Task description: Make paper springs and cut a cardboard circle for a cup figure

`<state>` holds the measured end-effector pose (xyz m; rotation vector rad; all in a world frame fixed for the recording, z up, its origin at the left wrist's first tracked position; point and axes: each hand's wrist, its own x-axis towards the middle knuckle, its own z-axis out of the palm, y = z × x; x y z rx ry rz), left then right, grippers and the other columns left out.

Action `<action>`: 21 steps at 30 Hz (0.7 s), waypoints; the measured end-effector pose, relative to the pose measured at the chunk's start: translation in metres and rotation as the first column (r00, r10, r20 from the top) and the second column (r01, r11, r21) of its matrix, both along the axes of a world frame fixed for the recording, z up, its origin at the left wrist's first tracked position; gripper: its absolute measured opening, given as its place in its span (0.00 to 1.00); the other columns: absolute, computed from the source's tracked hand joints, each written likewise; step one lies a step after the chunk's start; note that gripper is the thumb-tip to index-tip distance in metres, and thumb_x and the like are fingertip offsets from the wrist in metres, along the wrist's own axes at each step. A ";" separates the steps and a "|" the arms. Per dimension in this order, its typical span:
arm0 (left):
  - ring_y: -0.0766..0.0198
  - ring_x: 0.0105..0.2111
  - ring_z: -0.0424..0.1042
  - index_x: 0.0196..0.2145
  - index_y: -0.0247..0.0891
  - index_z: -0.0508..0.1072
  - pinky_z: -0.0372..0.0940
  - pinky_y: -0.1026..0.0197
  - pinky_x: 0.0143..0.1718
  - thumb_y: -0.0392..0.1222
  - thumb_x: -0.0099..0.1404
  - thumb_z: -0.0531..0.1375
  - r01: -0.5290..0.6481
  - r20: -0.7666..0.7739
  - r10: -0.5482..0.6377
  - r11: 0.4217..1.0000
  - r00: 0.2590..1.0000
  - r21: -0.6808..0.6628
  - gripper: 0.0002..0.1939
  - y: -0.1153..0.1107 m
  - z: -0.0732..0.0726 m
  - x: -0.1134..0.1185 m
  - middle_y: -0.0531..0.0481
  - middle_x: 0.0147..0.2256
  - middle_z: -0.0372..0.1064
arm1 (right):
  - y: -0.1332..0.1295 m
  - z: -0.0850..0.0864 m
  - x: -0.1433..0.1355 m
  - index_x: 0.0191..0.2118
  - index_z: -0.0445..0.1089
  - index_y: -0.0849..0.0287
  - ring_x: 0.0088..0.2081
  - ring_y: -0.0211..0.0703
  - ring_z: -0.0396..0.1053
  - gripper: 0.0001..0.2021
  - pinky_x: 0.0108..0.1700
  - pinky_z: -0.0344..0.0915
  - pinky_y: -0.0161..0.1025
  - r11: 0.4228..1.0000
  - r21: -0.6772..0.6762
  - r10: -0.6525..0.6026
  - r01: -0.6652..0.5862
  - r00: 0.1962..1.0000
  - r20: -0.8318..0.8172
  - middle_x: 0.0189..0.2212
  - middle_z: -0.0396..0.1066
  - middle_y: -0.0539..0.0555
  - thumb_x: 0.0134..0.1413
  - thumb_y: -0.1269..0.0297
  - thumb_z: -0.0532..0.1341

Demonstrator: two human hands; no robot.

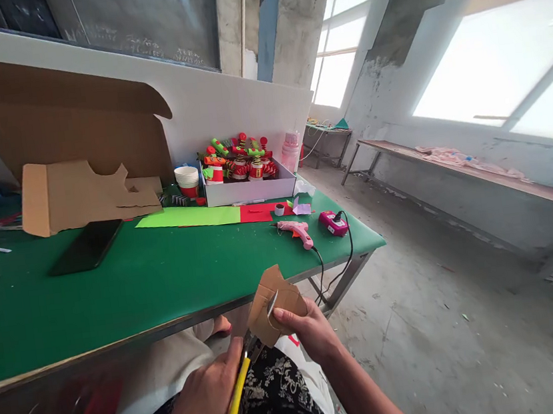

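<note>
A small piece of brown cardboard point(262, 316) is in front of the table's edge, above the lap. My right hand point(312, 329) pinches its right side, thumb on top. My left hand point(206, 393) is closed on yellow-handled scissors point(237, 400), whose blades meet the cardboard at its lower left. Part of a blade shows over the cardboard near my right thumb. The fingers under the scissors' handles are mostly hidden.
On the green table point(165, 281) are a pink glue gun point(297, 230), a magenta power block point(333, 223), green paper point(190, 217), red paper point(256, 213), a black phone point(87, 246), stacked cups point(187, 177), cut cardboard point(78, 198) and a box of colourful figures point(249, 191).
</note>
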<state>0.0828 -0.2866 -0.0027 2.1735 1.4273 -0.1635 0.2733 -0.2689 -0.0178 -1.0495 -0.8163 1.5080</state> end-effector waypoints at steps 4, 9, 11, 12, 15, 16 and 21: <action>0.53 0.36 0.78 0.48 0.42 0.64 0.64 0.59 0.36 0.37 0.66 0.47 0.018 0.005 -0.018 1.000 1.000 -0.002 0.14 -0.001 -0.001 0.001 0.45 0.36 0.77 | -0.001 0.003 0.006 0.29 0.78 0.64 0.27 0.38 0.70 0.20 0.33 0.66 0.35 1.000 -0.025 0.009 -0.008 1.000 0.030 0.25 0.75 0.53 0.31 0.54 0.77; 0.51 0.35 0.78 0.45 0.42 0.64 0.64 0.57 0.35 0.39 0.66 0.47 0.034 0.029 -0.033 0.999 0.999 -0.029 0.12 0.000 -0.001 0.003 0.44 0.35 0.77 | -0.003 0.003 0.012 0.26 0.77 0.64 0.24 0.37 0.68 0.19 0.30 0.65 0.34 0.999 -0.035 0.004 -0.002 0.998 0.065 0.23 0.72 0.51 0.31 0.54 0.77; 0.50 0.36 0.78 0.46 0.42 0.64 0.64 0.57 0.36 0.40 0.66 0.47 0.031 0.021 -0.031 0.999 0.999 -0.033 0.12 0.000 0.000 0.003 0.43 0.35 0.77 | -0.003 0.003 0.012 0.26 0.77 0.63 0.24 0.37 0.69 0.19 0.31 0.66 0.35 0.999 -0.036 0.012 -0.010 0.998 0.064 0.23 0.73 0.51 0.31 0.54 0.77; 0.50 0.37 0.78 0.46 0.42 0.64 0.64 0.57 0.36 0.40 0.66 0.46 0.032 0.015 -0.032 0.999 0.999 -0.029 0.13 -0.001 0.001 0.003 0.43 0.35 0.77 | -0.003 0.003 0.013 0.27 0.77 0.63 0.25 0.37 0.69 0.19 0.31 0.66 0.35 0.999 -0.036 0.018 -0.016 0.998 0.064 0.23 0.73 0.51 0.31 0.54 0.77; 0.50 0.37 0.78 0.48 0.41 0.64 0.64 0.58 0.36 0.39 0.66 0.46 0.045 -0.014 -0.045 0.999 0.999 -0.010 0.15 -0.001 0.002 0.003 0.43 0.34 0.77 | -0.002 0.002 0.015 0.28 0.78 0.63 0.26 0.38 0.71 0.19 0.33 0.67 0.35 0.999 -0.030 0.045 -0.043 0.996 0.073 0.25 0.75 0.52 0.32 0.54 0.77; 0.50 0.37 0.78 0.48 0.40 0.64 0.65 0.58 0.36 0.39 0.66 0.46 0.051 -0.028 -0.051 0.999 0.998 -0.004 0.15 -0.001 0.002 0.003 0.42 0.34 0.78 | -0.002 0.002 0.016 0.28 0.78 0.63 0.26 0.38 0.71 0.19 0.33 0.67 0.35 0.998 -0.027 0.058 -0.056 0.995 0.080 0.25 0.75 0.52 0.32 0.54 0.76; 0.49 0.37 0.79 0.48 0.39 0.66 0.66 0.58 0.35 0.39 0.65 0.46 0.058 -0.077 -0.057 0.998 0.995 0.010 0.16 -0.002 -0.003 0.002 0.40 0.35 0.78 | 0.000 0.001 0.024 0.30 0.79 0.63 0.27 0.39 0.71 0.18 0.33 0.67 0.34 0.994 -0.022 0.110 -0.108 0.986 0.128 0.26 0.76 0.53 0.34 0.54 0.75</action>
